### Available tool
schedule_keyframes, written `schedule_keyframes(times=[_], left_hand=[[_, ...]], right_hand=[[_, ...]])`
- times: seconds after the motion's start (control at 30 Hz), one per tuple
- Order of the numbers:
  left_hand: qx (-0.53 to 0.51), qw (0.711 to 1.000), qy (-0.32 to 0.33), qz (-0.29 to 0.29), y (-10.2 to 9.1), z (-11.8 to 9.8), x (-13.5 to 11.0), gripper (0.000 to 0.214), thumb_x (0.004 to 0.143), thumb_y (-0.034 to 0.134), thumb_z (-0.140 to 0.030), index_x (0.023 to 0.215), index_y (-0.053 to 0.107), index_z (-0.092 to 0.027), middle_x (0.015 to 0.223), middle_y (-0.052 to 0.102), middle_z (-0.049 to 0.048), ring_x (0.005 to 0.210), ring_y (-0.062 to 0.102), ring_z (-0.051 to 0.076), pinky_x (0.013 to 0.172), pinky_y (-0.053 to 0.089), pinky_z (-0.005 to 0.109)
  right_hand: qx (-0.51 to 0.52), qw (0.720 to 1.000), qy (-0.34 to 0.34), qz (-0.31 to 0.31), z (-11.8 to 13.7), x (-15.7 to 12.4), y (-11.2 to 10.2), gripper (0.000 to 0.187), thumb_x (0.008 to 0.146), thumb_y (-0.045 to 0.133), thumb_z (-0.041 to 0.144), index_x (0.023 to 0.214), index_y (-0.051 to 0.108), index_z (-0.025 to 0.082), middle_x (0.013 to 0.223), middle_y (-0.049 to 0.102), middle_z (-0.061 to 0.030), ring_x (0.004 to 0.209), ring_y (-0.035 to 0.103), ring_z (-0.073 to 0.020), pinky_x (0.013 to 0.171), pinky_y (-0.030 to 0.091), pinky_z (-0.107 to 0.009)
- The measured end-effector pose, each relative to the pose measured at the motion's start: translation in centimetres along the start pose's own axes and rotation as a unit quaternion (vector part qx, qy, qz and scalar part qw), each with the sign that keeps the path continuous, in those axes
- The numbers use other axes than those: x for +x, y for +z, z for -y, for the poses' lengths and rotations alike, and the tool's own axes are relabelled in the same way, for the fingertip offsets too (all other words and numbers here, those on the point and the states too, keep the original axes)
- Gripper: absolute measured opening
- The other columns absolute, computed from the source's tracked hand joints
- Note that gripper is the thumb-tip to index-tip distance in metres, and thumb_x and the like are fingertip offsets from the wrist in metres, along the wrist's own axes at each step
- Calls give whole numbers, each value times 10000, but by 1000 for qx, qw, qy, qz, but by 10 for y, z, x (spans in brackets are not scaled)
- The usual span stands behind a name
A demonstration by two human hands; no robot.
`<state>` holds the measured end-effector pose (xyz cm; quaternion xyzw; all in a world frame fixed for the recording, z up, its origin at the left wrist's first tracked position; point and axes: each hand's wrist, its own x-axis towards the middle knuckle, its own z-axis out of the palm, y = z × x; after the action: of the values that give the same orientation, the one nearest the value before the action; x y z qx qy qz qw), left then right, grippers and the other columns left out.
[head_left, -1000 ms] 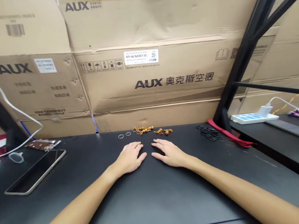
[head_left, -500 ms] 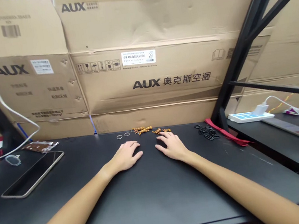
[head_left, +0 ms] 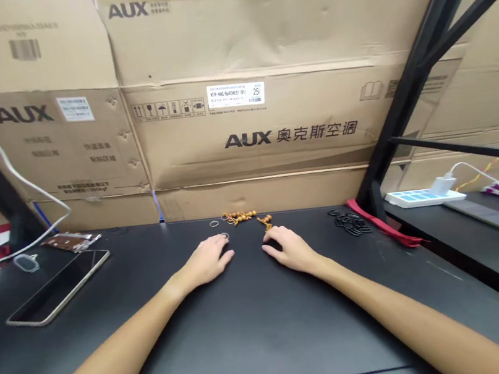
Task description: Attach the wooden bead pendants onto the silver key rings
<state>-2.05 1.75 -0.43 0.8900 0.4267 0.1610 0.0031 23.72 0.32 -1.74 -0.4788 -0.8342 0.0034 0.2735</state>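
My left hand (head_left: 205, 261) rests low over the black table, thumb apart from the fingers. A thin metal ring (head_left: 224, 235) shows at its fingertips. Two more rings lie just beyond, one (head_left: 214, 223) on its own and another beside a cluster of brown-yellow beaded charms (head_left: 242, 216). My right hand (head_left: 291, 249) has its fingers bent and its thumb spread away. Its fingertips meet the cord end of a separate beaded charm (head_left: 265, 220). Whether they press on the cord or only touch it is hidden.
Black oval links (head_left: 352, 223) lie in a pile right of my right hand, beside a red strap (head_left: 389, 228). A phone (head_left: 60, 287) and a brown packet (head_left: 71, 241) are at the left. Cardboard (head_left: 239, 120) stands behind the table, with a black metal frame (head_left: 408, 88) rising at the right.
One ring has come toward me at my left fingertips. The right-hand beaded charm now has its cord end pulled nearer, and my right fingers are more bent. The view has shifted slightly.
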Motion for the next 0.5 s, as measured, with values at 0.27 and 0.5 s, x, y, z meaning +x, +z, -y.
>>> schedule_keyframes(times=[0.27,0.5], left_hand=[[-135,985,103,6,-1,-33,-6,248,904,479,-251,1138,555,-218,1157,614,58,1065,563,204,961,431,359],[-150,984,96,-27,-1,-26,-2,197,884,472,-136,1031,587,-199,1015,630,47,953,578,175,883,465,319]], right_hand=[[133,985,-104,-23,30,-4,2,160,723,438,65,769,410,216,747,478,2,655,429,-144,623,372,-254],[187,980,-63,-29,24,-4,3,255,661,449,56,857,425,217,787,489,11,642,451,-127,606,391,-244]])
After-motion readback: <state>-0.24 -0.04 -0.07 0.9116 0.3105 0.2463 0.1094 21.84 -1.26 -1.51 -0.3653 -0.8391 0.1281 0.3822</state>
